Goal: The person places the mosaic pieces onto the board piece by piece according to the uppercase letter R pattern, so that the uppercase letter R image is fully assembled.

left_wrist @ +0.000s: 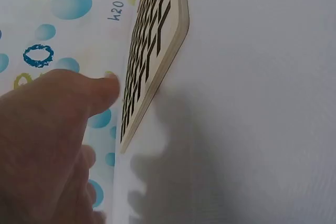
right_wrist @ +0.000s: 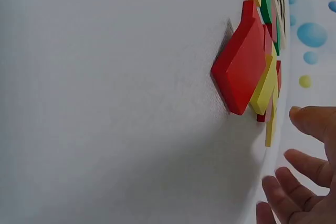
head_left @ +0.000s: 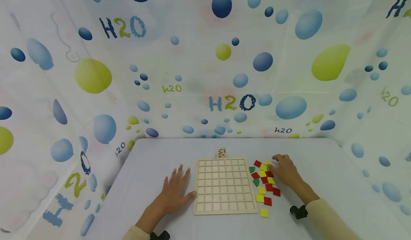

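A square wooden grid board (head_left: 224,186) lies on the table with its small square cells bare. My left hand (head_left: 174,193) rests to its left, fingers spread, the thumb at the board's left edge. In the left wrist view, the thumb (left_wrist: 102,93) lies near the wooden rim. My right hand (head_left: 285,170) hovers at the upper right of a loose group of small tiles, its fingers bent and apart. The right wrist view shows nothing between those fingers. Among the tiles are a red tile (right_wrist: 241,66), a yellow tile (head_left: 264,212) and a green rounded piece (head_left: 255,183).
Behind the board's top edge lies a small pattern card (head_left: 221,152) with coloured squares. The white table (head_left: 167,149) ends at a curtain (head_left: 196,54) printed with blue and green drops. Black wrist bands (head_left: 298,212) sit by the sleeves.
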A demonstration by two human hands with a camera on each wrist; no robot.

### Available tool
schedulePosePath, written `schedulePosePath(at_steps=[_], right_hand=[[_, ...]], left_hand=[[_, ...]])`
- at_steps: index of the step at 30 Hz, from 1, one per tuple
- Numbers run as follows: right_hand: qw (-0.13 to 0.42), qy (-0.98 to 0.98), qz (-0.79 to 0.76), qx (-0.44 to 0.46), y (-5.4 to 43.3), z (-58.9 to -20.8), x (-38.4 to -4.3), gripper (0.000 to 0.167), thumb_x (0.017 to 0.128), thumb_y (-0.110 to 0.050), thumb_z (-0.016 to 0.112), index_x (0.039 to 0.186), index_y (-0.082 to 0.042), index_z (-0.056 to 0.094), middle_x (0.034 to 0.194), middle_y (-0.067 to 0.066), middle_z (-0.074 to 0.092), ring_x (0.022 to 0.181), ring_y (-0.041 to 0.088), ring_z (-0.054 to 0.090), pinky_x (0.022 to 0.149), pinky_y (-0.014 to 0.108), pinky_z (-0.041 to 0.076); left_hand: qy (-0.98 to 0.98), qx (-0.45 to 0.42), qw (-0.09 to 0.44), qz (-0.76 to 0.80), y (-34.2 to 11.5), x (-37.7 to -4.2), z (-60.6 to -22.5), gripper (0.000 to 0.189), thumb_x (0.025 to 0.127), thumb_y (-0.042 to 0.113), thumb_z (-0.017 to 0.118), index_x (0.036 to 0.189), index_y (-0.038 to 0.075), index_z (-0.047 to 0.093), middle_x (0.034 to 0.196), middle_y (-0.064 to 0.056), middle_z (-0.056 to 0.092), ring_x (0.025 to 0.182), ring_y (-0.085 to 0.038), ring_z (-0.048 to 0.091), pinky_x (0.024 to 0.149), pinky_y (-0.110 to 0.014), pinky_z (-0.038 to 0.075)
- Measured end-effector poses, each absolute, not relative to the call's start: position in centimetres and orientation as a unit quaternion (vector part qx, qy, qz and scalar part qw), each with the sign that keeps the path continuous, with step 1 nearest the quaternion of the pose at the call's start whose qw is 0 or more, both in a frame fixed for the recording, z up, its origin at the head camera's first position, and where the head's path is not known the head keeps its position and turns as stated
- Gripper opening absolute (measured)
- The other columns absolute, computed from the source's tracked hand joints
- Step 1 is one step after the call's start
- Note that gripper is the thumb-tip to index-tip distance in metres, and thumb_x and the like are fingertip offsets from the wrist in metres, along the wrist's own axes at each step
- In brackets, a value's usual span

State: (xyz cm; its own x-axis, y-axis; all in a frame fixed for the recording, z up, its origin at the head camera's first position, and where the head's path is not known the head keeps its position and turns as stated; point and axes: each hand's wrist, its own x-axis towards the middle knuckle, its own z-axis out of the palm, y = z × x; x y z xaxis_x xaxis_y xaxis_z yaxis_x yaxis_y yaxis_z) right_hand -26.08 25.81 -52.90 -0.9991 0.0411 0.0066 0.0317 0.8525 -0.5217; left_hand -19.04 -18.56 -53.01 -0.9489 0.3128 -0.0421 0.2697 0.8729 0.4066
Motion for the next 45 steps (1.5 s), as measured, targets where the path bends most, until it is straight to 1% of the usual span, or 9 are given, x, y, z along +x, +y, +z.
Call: schedulePosePath(at_steps=[4,10,17,21,26,30,37,41,45], right_hand=[[-0.009,-0.958,0.286,-0.026,26.0,-53.4,-26.8,0.042,0.096,-0.018,0.073,0.129,0.005,0.062,0.122,0.029,0.057,0.105,0.038,0.057,0.099,0.055,0.058],[-0.012,-0.957,0.29,-0.019,25.9,-53.7,-27.4,0.03,0.098,-0.013,0.069,0.123,0.004,0.066,0.114,0.023,0.06,0.102,0.035,0.057,0.099,0.053,0.058],[-0.014,-0.95,0.311,-0.001,25.9,-54.1,-28.3,0.031,0.101,-0.011,0.066,0.127,0.005,0.064,0.119,0.024,0.058,0.103,0.034,0.057,0.101,0.052,0.058],[-0.017,-0.948,0.318,0.004,25.8,-54.4,-28.7,0.031,0.101,-0.013,0.067,0.128,0.004,0.064,0.12,0.022,0.057,0.103,0.033,0.056,0.1,0.05,0.058],[-0.021,-0.947,0.319,0.004,25.6,-54.5,-29.2,0.032,0.102,-0.014,0.066,0.129,0.003,0.062,0.12,0.023,0.055,0.104,0.034,0.056,0.1,0.049,0.058],[-0.028,-0.945,0.325,-0.009,25.3,-54.5,-29.5,0.034,0.103,-0.015,0.066,0.132,0.003,0.06,0.125,0.024,0.055,0.108,0.036,0.056,0.103,0.052,0.057],[-0.02,-0.937,0.348,0.0,23.8,-54.2,-30.3,0.037,0.104,-0.021,0.066,0.132,0.003,0.06,0.127,0.025,0.055,0.109,0.036,0.058,0.099,0.05,0.059],[-0.019,-0.935,0.354,0.027,22.3,-54.0,-30.5,0.036,0.104,-0.02,0.067,0.131,0.004,0.061,0.128,0.025,0.056,0.111,0.036,0.059,0.102,0.053,0.056],[-0.021,-0.933,0.356,0.053,20.4,-53.9,-30.4,0.034,0.104,-0.02,0.066,0.13,0.0,0.063,0.128,0.02,0.059,0.113,0.034,0.059,0.105,0.055,0.051]], left_hand=[[0.955,0.186,0.081,0.217,-18.3,-19.3,-53.2,0.08,0.105,0.055,0.056,0.168,0.015,0.028,0.176,-0.021,0.014,0.16,-0.05,0.013,0.123,-0.076,0.011],[0.951,0.202,0.093,0.213,-18.2,-19.4,-53.8,0.07,0.107,0.051,0.054,0.165,0.017,0.037,0.175,-0.018,0.022,0.161,-0.046,0.017,0.125,-0.073,0.011],[0.954,0.205,0.095,0.2,-18.4,-19.4,-54.3,0.067,0.107,0.052,0.054,0.165,0.021,0.039,0.174,-0.016,0.025,0.161,-0.044,0.02,0.125,-0.072,0.016],[0.954,0.207,0.094,0.197,-18.5,-19.5,-54.4,0.068,0.107,0.052,0.055,0.165,0.02,0.039,0.173,-0.017,0.028,0.16,-0.045,0.022,0.125,-0.071,0.018],[0.954,0.213,0.082,0.197,-18.4,-19.4,-54.3,0.069,0.107,0.05,0.056,0.164,0.015,0.04,0.171,-0.019,0.032,0.158,-0.047,0.026,0.125,-0.069,0.023],[0.957,0.21,0.072,0.188,-18.3,-19.3,-54.3,0.069,0.106,0.051,0.056,0.163,0.015,0.041,0.171,-0.018,0.033,0.158,-0.045,0.028,0.124,-0.067,0.026],[0.957,0.213,0.062,0.187,-18.3,-19.3,-54.5,0.067,0.106,0.049,0.057,0.163,0.016,0.042,0.17,-0.017,0.034,0.157,-0.045,0.029,0.124,-0.066,0.028],[0.96,0.21,0.058,0.178,-18.2,-19.2,-54.5,0.068,0.106,0.05,0.057,0.163,0.016,0.042,0.17,-0.016,0.035,0.157,-0.044,0.03,0.124,-0.065,0.029],[0.961,0.205,0.056,0.178,-18.1,-19.1,-54.3,0.068,0.106,0.05,0.057,0.163,0.017,0.042,0.17,-0.015,0.036,0.157,-0.043,0.031,0.125,-0.065,0.029]])
